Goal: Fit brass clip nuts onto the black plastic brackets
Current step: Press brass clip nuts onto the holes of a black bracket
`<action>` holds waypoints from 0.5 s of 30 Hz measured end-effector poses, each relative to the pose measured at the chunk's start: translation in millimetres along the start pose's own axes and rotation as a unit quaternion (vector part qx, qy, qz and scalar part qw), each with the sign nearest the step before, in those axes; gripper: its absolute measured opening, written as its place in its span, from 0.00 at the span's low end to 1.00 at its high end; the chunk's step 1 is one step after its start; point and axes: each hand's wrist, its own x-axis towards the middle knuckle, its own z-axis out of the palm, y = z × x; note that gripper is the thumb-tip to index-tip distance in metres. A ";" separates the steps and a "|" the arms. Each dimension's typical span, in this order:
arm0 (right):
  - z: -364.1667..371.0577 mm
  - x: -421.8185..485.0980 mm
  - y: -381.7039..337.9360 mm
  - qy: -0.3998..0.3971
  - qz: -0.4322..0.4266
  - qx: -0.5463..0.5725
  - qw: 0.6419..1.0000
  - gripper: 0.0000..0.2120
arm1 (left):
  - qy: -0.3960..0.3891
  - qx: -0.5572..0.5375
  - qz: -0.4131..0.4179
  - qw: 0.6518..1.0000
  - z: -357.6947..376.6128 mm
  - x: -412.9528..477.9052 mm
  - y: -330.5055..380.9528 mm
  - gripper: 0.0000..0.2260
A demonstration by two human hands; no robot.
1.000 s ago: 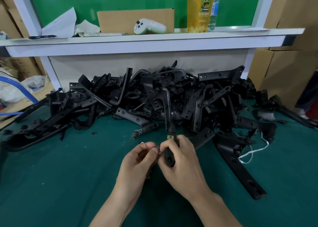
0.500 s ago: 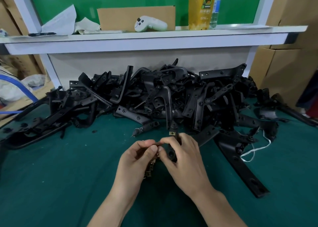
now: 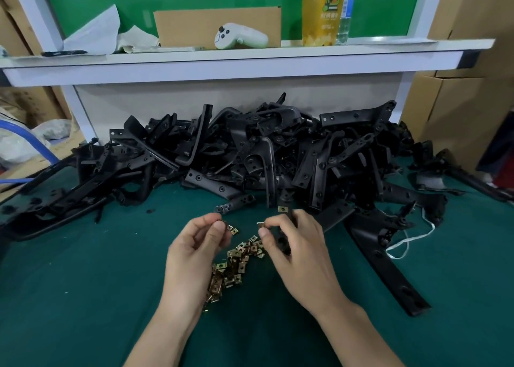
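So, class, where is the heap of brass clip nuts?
Head view, low centre: the heap lies on the green mat between the left hand and right hand, nearer than the bracket pile.

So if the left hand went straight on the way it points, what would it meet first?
Probably the short black bracket lying just beyond the left hand, in front of the bracket pile. Depth is unclear: the hand looks raised and might pass over it into the pile.

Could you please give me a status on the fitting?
Left hand pinching a clip nut. Right hand gripping a bracket, one nut fitted at its tip. Loose nuts between hands, nothing blocking.
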 end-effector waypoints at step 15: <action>7.1 -1.5 3.4 -0.029 0.010 -0.016 0.999 0.21 | -0.078 -0.037 -0.076 0.993 13.3 -8.0 -5.9 0.12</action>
